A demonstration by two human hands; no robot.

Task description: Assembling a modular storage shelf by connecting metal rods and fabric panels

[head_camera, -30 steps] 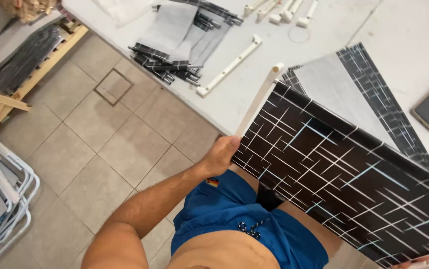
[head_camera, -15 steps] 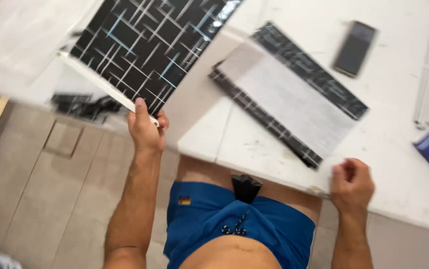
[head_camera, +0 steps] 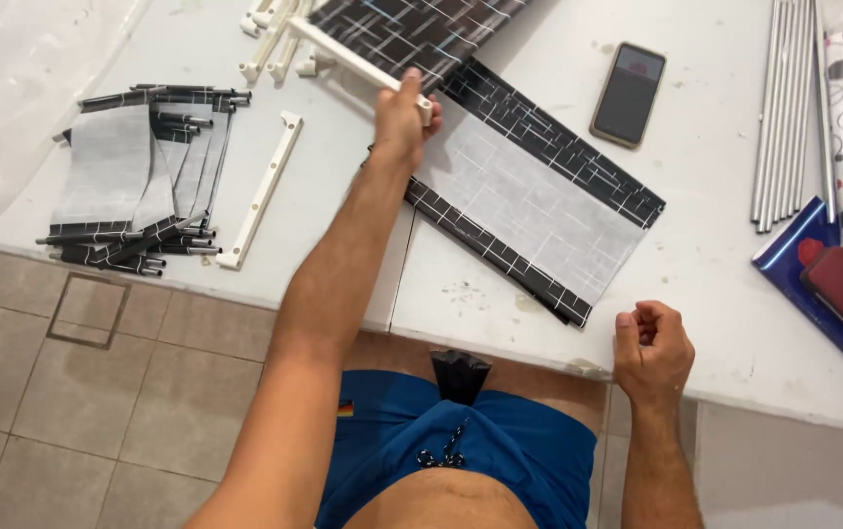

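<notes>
My left hand (head_camera: 400,118) grips the end of a white plastic bar (head_camera: 353,57) that runs along the edge of a black fabric panel with white line pattern (head_camera: 412,27) at the table's far side. A second panel (head_camera: 529,201) lies flat on the white table (head_camera: 725,284), grey backing up, with black patterned borders. My right hand (head_camera: 653,350) rests at the table's near edge with its fingers curled and nothing in them.
A stack of folded panels with rods (head_camera: 142,176) and a loose white bar (head_camera: 263,188) lie at the left. A phone (head_camera: 628,93), several metal tubes (head_camera: 789,108) and a blue-and-red box (head_camera: 828,284) sit to the right. More white bars (head_camera: 270,24) lie at the top.
My left hand has carried the black panel by its white bar from near my body up onto the far side of the table. My right hand has settled at the table edge.
</notes>
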